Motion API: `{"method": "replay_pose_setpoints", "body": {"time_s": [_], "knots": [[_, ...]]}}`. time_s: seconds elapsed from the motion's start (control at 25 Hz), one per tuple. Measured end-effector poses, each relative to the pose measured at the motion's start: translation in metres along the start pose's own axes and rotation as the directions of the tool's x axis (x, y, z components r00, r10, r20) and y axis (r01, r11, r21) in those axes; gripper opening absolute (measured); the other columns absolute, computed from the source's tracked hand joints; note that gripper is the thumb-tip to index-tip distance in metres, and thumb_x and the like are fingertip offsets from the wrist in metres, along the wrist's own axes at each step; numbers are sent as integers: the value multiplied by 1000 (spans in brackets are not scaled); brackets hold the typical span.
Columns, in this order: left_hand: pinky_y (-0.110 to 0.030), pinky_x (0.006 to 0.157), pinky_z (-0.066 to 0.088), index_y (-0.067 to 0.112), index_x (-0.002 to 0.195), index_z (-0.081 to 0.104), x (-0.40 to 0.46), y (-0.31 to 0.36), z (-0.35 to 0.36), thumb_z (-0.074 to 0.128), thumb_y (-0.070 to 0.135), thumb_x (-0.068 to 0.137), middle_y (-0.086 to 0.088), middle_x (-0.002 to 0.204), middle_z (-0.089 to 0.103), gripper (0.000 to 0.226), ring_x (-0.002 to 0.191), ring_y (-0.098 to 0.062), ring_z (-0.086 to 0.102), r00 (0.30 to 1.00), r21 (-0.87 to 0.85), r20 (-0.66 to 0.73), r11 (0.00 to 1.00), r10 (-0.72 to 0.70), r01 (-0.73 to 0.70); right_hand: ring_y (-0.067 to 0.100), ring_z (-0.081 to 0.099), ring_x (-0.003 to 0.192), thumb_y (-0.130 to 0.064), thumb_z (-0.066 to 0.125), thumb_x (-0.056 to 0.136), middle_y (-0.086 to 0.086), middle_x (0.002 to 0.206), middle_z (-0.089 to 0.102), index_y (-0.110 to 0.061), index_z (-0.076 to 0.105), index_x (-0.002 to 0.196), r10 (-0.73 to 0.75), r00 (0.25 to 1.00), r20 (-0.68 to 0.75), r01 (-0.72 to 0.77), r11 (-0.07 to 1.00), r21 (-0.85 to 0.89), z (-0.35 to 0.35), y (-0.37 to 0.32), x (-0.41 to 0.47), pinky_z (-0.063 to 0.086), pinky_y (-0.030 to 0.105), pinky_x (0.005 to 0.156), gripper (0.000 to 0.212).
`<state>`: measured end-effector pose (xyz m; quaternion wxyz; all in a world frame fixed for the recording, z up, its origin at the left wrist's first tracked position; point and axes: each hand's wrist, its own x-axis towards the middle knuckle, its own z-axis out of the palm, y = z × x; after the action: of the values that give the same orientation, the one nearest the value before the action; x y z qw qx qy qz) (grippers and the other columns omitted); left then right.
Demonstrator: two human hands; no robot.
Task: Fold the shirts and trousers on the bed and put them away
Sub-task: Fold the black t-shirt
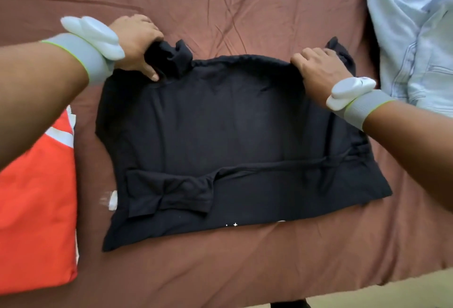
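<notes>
On brown bed [245,13], black shirt [220,131], half-folded, sleeves tucked in

Black shirt [220,123] partly folded flat mid-bed, orange garment [36,185] folded at left, pale blue shirt [411,25] rumpled at right

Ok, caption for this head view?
Both hands, left hand and right hand, grip the far edge of a partly folded black cotton shirt on the brown bedsheet.
</notes>
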<state>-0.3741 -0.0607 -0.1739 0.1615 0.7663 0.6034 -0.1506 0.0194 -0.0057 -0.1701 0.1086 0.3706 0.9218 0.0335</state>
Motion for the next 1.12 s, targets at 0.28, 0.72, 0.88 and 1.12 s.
{"method": "replay_pose_setpoints", "body": {"time_s": [0.28, 0.72, 0.88, 1.12], "knots": [[-40, 52, 49, 14, 108, 52, -114, 36, 18, 79, 6, 69, -21, 74, 64, 48, 63, -42, 64, 948, -102, -304, 987, 91, -128, 35, 55, 64, 8, 64, 71, 17, 75, 53, -2, 50, 94, -20, 998, -58, 18, 999, -27, 1, -17, -66, 30, 39, 59, 29], [-39, 70, 54, 21, 115, 50, -189, 84, 86, 82, 7, 66, -2, 82, 70, 60, 68, -30, 64, 965, -184, -239, 971, 107, -153, 37, 45, 96, -13, 45, 80, 19, 113, 48, -1, 53, 81, 100, 995, 23, -97, 990, -105, 13, -3, -137, 27, 46, 73, 15], [-38, 72, 54, 23, 113, 51, -190, 95, 93, 72, 15, 74, 1, 84, 71, 45, 69, -29, 64, 973, -179, -207, 973, 108, -146, 38, 44, 107, 4, 55, 74, 19, 146, 34, -1, 50, 122, 41, 999, 18, -39, 995, -97, 17, 3, -127, 23, 48, 75, 48], [-38, 90, 46, 18, 129, 57, -186, 113, 76, 54, 46, 84, 3, 99, 66, 53, 94, -22, 59, 963, -290, -216, 931, 162, -222, 36, 43, 89, 1, 62, 69, 21, 97, 45, -2, 52, 108, 241, 967, 80, -229, 964, -134, 6, 7, -110, 25, 50, 83, 40]]}}
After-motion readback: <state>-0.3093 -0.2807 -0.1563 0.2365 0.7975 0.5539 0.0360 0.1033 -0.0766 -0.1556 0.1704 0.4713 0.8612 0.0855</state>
